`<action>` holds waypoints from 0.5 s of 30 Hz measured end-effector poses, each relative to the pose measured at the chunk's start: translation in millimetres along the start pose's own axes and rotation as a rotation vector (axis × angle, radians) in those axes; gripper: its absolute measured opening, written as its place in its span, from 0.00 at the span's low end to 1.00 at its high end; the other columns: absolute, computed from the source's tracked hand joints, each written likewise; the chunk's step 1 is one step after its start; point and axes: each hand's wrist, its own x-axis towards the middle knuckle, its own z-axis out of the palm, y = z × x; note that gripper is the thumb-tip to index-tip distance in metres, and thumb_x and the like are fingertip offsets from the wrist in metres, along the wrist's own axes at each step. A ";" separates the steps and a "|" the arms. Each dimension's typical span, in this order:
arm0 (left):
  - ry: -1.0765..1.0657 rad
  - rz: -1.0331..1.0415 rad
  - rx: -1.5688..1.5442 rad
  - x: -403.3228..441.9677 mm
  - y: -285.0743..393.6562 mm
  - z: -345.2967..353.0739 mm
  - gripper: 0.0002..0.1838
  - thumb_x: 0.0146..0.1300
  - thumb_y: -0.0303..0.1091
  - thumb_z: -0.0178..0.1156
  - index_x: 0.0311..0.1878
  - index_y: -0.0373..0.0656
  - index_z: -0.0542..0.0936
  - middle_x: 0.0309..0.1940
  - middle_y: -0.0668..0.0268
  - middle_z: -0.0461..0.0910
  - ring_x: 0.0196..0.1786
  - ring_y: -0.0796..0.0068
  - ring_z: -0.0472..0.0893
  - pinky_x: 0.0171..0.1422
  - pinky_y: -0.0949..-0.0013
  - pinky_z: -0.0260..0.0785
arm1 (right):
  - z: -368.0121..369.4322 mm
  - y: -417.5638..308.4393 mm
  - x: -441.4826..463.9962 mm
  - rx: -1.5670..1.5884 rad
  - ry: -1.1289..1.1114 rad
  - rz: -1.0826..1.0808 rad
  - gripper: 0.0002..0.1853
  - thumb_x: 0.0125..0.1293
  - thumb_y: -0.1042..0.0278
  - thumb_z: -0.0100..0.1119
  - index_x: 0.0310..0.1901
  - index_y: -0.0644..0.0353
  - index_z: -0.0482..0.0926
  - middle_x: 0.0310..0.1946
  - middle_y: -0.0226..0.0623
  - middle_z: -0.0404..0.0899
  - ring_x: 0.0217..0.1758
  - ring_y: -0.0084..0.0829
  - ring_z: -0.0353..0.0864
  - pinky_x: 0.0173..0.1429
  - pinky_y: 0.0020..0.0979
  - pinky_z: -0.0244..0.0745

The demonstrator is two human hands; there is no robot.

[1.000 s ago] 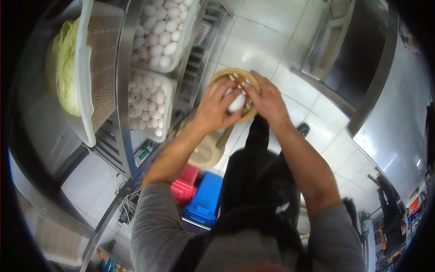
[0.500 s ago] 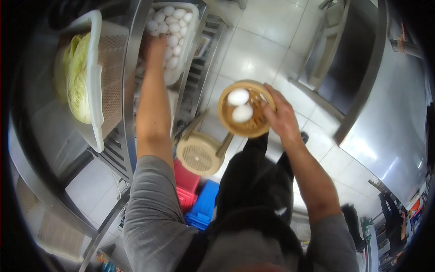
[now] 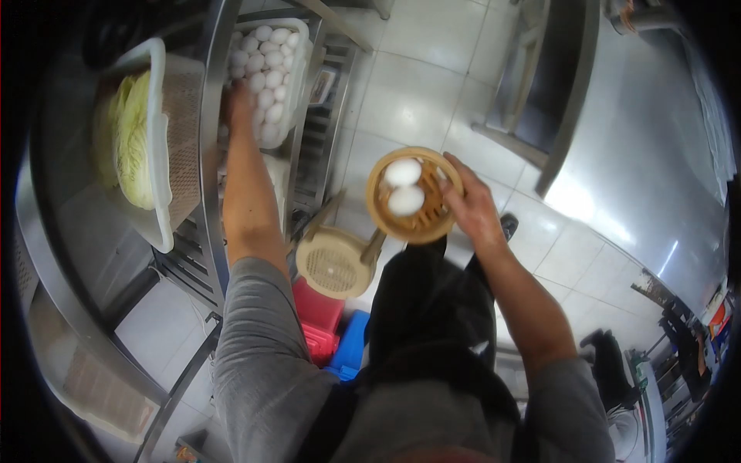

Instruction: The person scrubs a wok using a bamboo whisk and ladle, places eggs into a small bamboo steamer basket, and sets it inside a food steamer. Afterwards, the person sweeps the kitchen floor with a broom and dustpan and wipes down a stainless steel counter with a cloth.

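My right hand (image 3: 472, 202) grips the rim of a small round bamboo steamer basket (image 3: 377, 214), thumb inside the wall. Two white eggs (image 3: 403, 173) lie in it on the slatted base, toward its left side. My left hand (image 3: 238, 104) reaches over the left part of a white crate (image 3: 299, 85) filled with many white eggs (image 3: 274, 79). Its fingers are blurred and partly hidden, so what they hold, if anything, does not show.
A white perforated basket (image 3: 160, 139) with Chinese cabbage (image 3: 133, 143) stands on the steel shelf at left. Below are a beige plastic stool (image 3: 333, 262), a red bin (image 3: 318, 309) and a blue bin (image 3: 351, 343). A steel counter (image 3: 641, 154) lies right.
The camera view has shifted a little. My left hand has moved toward the near left side of the egg crate. The steamer basket stays in my right hand with two eggs inside.
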 end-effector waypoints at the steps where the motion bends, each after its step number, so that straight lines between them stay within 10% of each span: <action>1: 0.021 -0.005 0.050 8.1 -4.4 6.3 0.32 0.64 0.58 0.37 0.57 0.43 0.72 0.57 0.50 0.71 0.61 0.49 0.70 0.62 0.55 0.63 | -1.1 2.3 1.2 -0.013 0.014 -0.003 0.24 0.62 0.64 0.54 0.59 0.64 0.69 0.51 0.51 0.75 0.55 0.46 0.75 0.59 0.35 0.67; 10: 0.039 0.112 -0.167 12.6 -24.6 15.5 0.32 0.63 0.58 0.41 0.59 0.42 0.71 0.60 0.52 0.69 0.61 0.51 0.70 0.63 0.56 0.62 | 0.7 -7.7 -6.2 0.052 0.024 0.061 0.25 0.63 0.61 0.57 0.58 0.65 0.70 0.51 0.50 0.76 0.55 0.41 0.76 0.60 0.33 0.67; 12: -0.156 -0.134 -0.207 -2.5 -36.3 5.7 0.33 0.64 0.57 0.42 0.59 0.38 0.71 0.59 0.52 0.71 0.56 0.52 0.74 0.61 0.58 0.63 | 1.9 -16.5 -8.8 0.047 0.025 0.049 0.25 0.63 0.60 0.57 0.58 0.65 0.70 0.51 0.50 0.76 0.55 0.40 0.76 0.60 0.32 0.67; 15: -0.120 -0.149 -0.820 -82.7 -32.3 -28.8 0.23 0.62 0.42 0.52 0.55 0.36 0.72 0.46 0.55 0.77 0.45 0.63 0.77 0.51 0.66 0.69 | 1.8 -30.1 -17.4 0.062 0.028 0.002 0.26 0.63 0.59 0.57 0.58 0.66 0.70 0.51 0.50 0.76 0.56 0.40 0.75 0.61 0.32 0.66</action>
